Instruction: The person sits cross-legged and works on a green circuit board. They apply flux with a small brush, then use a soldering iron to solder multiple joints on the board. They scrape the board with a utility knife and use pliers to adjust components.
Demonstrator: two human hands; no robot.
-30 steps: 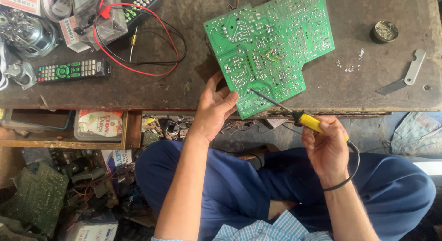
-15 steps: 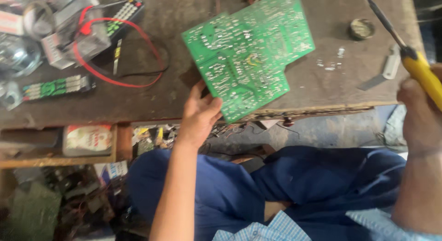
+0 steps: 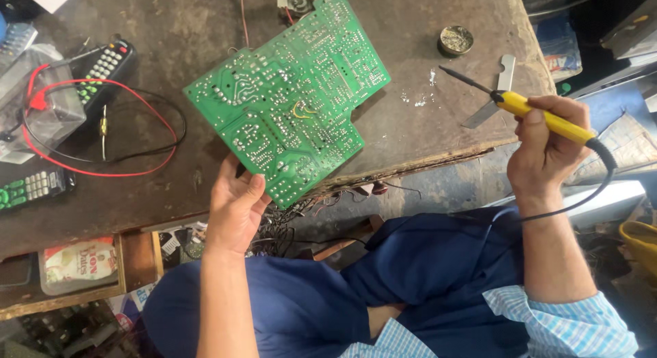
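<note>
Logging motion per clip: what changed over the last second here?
The right hand lifted the soldering iron off the circuit board and swung it out to the right, its tip now over the bench near the small tin. The left hand still grips the board's near edge; the board stays put.

On the bench lie one green circuit board (image 3: 291, 101), two remotes (image 3: 102, 70) (image 3: 31, 187), one round tin (image 3: 455, 40), one flat metal tool (image 3: 498, 91) and one red lead (image 3: 102, 135) beside one black lead (image 3: 161, 132). Two hands show, the left hand (image 3: 236, 211) and the right hand (image 3: 547, 149), with one yellow soldering iron (image 3: 540, 118). One food packet (image 3: 76, 262) sits on the shelf below.
</note>
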